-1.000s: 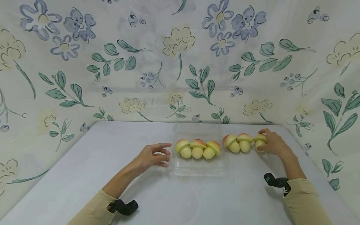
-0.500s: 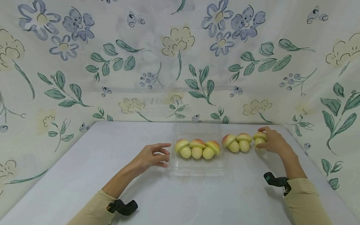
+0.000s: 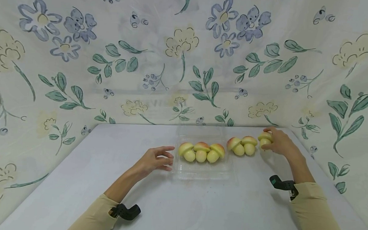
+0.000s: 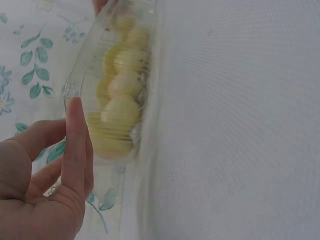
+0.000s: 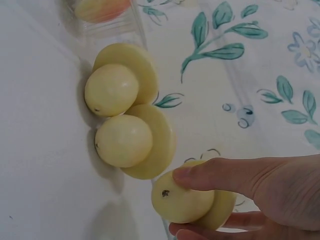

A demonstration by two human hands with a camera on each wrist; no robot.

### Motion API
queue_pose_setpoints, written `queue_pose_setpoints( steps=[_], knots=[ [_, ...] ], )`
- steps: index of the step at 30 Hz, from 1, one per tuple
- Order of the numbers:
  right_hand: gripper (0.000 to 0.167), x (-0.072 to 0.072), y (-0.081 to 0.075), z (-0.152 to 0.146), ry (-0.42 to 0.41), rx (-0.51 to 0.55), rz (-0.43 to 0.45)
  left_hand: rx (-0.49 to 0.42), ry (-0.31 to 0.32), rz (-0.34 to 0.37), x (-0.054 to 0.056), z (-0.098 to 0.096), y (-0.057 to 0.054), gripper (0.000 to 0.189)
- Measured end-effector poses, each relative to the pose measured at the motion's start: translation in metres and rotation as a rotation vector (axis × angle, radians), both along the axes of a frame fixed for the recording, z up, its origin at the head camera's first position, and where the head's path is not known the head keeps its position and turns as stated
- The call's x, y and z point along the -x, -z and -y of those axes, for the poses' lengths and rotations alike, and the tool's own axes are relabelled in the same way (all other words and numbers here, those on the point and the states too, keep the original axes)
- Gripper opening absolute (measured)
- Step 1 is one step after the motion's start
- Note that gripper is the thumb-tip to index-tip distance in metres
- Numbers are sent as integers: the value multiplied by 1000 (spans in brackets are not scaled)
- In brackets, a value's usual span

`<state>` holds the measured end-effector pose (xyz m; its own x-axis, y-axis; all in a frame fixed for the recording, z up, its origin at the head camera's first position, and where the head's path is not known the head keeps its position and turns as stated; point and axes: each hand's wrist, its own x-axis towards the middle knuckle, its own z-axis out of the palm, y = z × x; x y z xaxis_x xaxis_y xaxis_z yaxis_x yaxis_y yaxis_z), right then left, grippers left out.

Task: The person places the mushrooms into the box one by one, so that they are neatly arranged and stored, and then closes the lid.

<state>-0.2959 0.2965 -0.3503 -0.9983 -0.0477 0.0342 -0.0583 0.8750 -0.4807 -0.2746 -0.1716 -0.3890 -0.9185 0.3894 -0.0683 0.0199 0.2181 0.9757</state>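
Note:
My right hand [image 3: 281,142] grips a mushroom-shaped toy [image 5: 175,207] between thumb and fingers. This toy mushroom has a pale yellow stem and a yellow cap tinged with red. Beside it on the table stand a pair of matching toy mushrooms [image 3: 244,146], their caps touching. A clear plastic box [image 3: 189,169] in the middle holds three more in a row, the centre one [image 3: 201,152] upright and the outer ones tilted. Left of the box, my left hand [image 3: 152,160] keeps its fingers loosely extended. In the left wrist view a fingertip [image 4: 75,107] lies right at the box's rim.
A white table [image 3: 199,207] carries everything. Behind it hangs a pale cloth [image 3: 161,73] printed with flowers and leaves, close along the table's back edge. A black wrist camera sits on each sleeve, the left one [image 3: 129,212] low over the table.
The right hand has risen slightly with the toy mushroom, which now sits higher and a little farther from the pair. The left hand and the box have stayed in place.

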Motion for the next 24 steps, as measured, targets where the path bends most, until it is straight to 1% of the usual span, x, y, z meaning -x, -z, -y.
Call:
queue_pose_setpoints(
  steps=[9, 16, 24],
  knots=[
    [71, -4, -10, 3, -37, -2, -45, -4, -6, 4, 1, 0, 1, 63],
    [72, -8, -18, 8, -48, -6, -71, -12, -4, 4, 0, 0, 1, 63],
    [69, -15, -29, 18, -74, -15, -107, -14, -1, 5, 1, 0, 2, 64]
  ],
)
